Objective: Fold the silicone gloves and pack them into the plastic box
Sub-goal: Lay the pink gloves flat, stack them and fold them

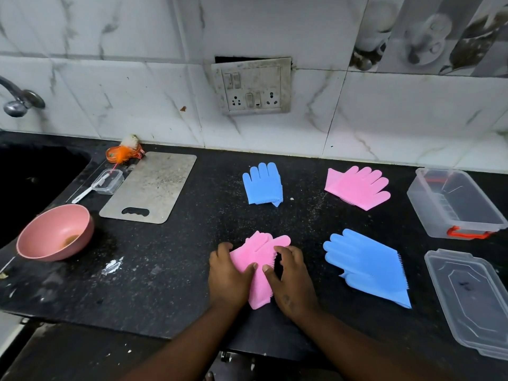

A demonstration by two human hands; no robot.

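Pressing down with both hands, we held a pink glove (pixel 259 266) flat near the front edge of the desk (pixel 170 270). Our left hand (pixel 229 277) lay spread on its left side and our right hand (pixel 290 281) on its right, thumbs nearly meeting over the middle; neither grip closed around it, the fingers only flattened it. Part of that glove was hidden under our palms, so we could not tell how far it was folded.

Open desk lay to the left of our hands, up to a pink bowl (pixel 55 233) near the left edge. Just to the right lay a blue glove (pixel 368 268), spread out. Farther back sat a second blue glove (pixel 263 184), folded smaller, and a second pink glove (pixel 358 187), well apart from each other.

At the right edge stood the plastic box (pixel 453 204), clear, open, with a red clasp, and nearer us its lid (pixel 470 301), partly cut off by the frame.

The desk was black speckled stone with white smears. A metal board (pixel 149 188) lay by the sink (pixel 33 171), a small clear tub (pixel 107 181) touching its left edge. Behind rose a white marbled tile wall (pixel 137 92) with a grimy switch plate (pixel 251 86) and a tap (pixel 19 99).
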